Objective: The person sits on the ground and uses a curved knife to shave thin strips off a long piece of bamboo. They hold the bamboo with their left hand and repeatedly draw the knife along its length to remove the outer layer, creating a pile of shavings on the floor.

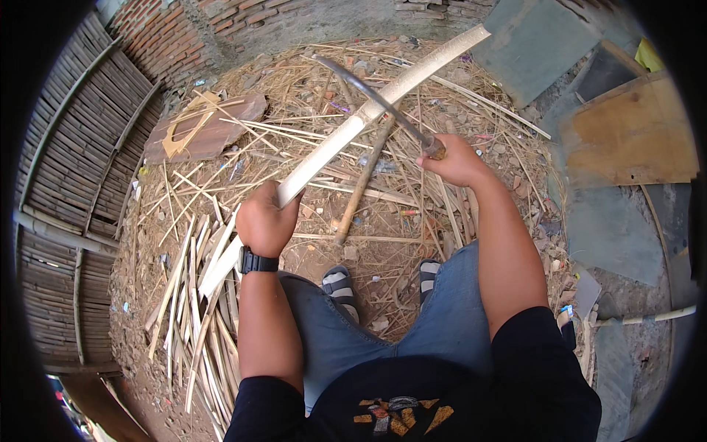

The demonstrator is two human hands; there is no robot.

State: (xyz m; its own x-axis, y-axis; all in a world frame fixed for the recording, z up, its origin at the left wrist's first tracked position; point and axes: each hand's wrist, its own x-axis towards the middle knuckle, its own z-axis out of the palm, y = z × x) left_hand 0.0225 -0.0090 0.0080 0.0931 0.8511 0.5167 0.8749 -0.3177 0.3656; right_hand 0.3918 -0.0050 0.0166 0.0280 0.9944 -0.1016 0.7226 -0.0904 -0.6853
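Observation:
My left hand (268, 221), with a black watch at its wrist, is closed around a long pale split of bamboo (331, 146). The bamboo slants from beside my left knee up to the far right, its hollow inner face showing. In my right hand (455, 160) is the handle of a long machete (377, 98), its dark blade pointing up to the left. The blade crosses the bamboo in the view beyond my hands; whether the two touch I cannot tell.
Loose bamboo strips (193, 309) pile up by my left leg. A wooden stick (361, 191) lies ahead among straw and rubble. A brown board (213, 131) rests farther left. A bamboo-slat wall (74, 147) stands left, a brick wall (158, 37) behind, grey sheets (534, 44) at right.

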